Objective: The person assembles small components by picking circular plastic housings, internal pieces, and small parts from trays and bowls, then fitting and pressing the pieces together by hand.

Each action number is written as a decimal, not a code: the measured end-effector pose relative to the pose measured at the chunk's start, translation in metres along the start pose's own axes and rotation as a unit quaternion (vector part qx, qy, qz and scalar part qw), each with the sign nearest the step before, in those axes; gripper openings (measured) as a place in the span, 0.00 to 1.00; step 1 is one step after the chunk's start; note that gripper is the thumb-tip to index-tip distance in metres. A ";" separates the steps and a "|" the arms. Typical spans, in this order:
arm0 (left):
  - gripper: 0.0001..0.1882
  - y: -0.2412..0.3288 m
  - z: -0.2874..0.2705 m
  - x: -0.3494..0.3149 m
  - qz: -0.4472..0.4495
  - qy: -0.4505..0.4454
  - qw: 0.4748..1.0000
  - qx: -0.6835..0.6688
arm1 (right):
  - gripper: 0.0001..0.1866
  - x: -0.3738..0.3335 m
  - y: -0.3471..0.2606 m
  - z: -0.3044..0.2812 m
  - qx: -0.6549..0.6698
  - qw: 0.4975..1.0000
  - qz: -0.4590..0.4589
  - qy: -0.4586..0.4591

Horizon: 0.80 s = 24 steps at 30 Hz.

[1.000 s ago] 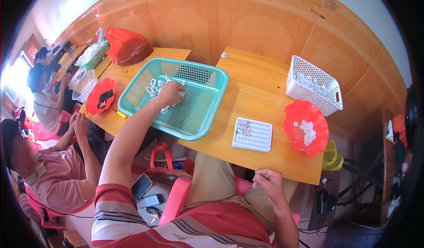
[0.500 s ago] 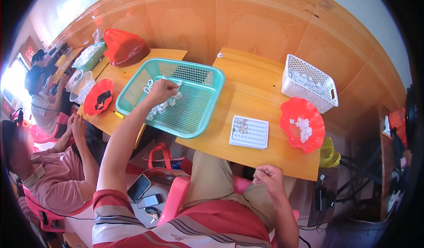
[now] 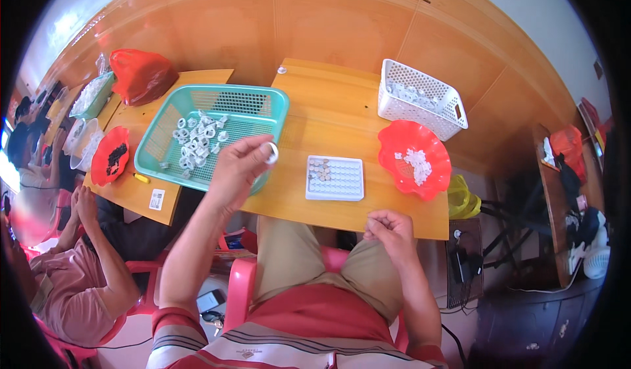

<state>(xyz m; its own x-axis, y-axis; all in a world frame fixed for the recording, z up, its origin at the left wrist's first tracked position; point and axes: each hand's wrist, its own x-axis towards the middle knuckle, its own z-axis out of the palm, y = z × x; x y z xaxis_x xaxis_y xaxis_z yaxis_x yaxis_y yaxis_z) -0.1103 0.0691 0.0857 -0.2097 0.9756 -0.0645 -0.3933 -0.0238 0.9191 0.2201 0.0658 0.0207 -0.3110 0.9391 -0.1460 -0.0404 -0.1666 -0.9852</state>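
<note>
1. Head view: nearest the person's body, the right hand [image 3: 390, 228] hangs by the near edge of the wooden table [image 3: 328, 122], fingers curled in loosely; I cannot tell whether anything is tucked inside them.
2. A little farther out, the left hand [image 3: 238, 168] pinches a small white ring [image 3: 271, 153] between thumb and forefinger, right at the fingertips.
3. The ring stands on edge, by the look of it, its hole partly showing. Its outline seems taller than wide, running away from the person, but it is round, so I can make out no true long axis.
4. Right of those fingertips and slightly nearer, a white tray [image 3: 334, 197] has small round pieces [image 3: 321, 168] clustered toward its left side only.
5. Left of the fingertips, the green basket [image 3: 230, 88] holds a loose pile of similar rings [image 3: 197, 139]. So one ring is out and in hand, not set down, and plenty are left; I cannot count any as finished.
6. Farther right of the fingers sits a red dish [image 3: 437, 162] of white bits [image 3: 417, 163], with a white basket [image 3: 417, 120] beyond it.
</note>
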 end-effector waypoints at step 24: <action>0.08 -0.114 0.078 -0.069 -0.161 -0.071 0.970 -0.167 | 0.10 0.007 -0.004 0.024 -0.015 0.995 -0.086 -0.052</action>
<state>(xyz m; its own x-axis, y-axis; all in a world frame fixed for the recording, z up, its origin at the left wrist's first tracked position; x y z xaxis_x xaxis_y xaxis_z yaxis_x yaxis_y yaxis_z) 0.0187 0.0212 0.0157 0.0888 0.9637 -0.2517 -0.6906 0.2417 0.6817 0.1959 0.0657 0.0260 -0.3979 0.9168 0.0325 -0.0732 0.0035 -0.9973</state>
